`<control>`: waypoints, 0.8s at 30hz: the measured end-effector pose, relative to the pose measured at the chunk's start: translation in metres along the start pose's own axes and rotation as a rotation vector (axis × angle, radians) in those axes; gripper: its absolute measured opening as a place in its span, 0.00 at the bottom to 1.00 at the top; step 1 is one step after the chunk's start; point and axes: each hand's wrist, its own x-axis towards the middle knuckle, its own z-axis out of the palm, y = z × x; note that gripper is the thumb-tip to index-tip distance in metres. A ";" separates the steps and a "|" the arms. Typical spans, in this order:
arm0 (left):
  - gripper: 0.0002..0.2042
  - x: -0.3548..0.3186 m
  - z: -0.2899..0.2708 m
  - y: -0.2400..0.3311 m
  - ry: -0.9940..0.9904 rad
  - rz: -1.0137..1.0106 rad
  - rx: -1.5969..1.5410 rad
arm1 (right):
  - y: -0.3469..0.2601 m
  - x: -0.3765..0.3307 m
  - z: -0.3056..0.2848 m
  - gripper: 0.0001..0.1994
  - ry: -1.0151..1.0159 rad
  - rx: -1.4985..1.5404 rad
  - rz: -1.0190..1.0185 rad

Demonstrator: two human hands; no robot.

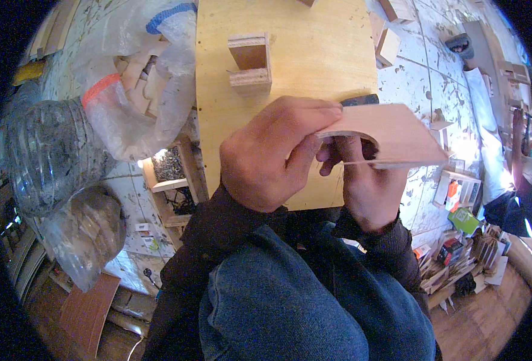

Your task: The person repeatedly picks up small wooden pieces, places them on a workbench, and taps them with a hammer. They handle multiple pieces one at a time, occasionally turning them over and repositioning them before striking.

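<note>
A flat, pale wooden piece with a curved cutout point(398, 129) is held up over the near right part of a yellowish wooden board point(308, 36). My left hand point(269, 153) pinches the piece's left end near the cutout, fingers pressed together. From below, my right hand point(371, 189) grips the same piece; its fingers curl by the cutout and are partly hidden by the wood. Just behind the piece, a dark object point(362, 99) lies on the board, mostly hidden. Farther left on the board stands a small U-shaped wooden piece point(252, 81), apart from both hands.
At left, a clear plastic bag point(124, 117) holds wood offcuts, beside a large transparent plastic container point(55, 156). A compartmented wooden box point(172, 186) of small dark fasteners sits by the board's left edge. Wood blocks point(388, 48) lie at the far right; scraps point(452, 271) pile at near right.
</note>
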 end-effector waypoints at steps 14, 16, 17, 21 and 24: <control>0.11 0.000 -0.001 0.008 0.093 -0.958 -1.013 | -0.005 0.018 -0.011 0.09 -0.225 0.334 -0.132; 0.11 0.001 -0.004 0.006 0.036 -1.023 -1.118 | -0.005 0.018 -0.014 0.09 -0.294 0.339 -0.116; 0.11 0.001 -0.005 0.005 0.018 -1.050 -1.159 | -0.006 0.016 -0.015 0.09 -0.319 0.349 -0.092; 0.11 -0.002 0.000 0.005 0.000 -1.096 -1.268 | -0.008 0.008 -0.013 0.07 -0.306 0.358 -0.061; 0.10 -0.004 0.002 0.003 0.033 -1.083 -1.356 | -0.003 0.009 -0.012 0.06 -0.231 0.340 -0.171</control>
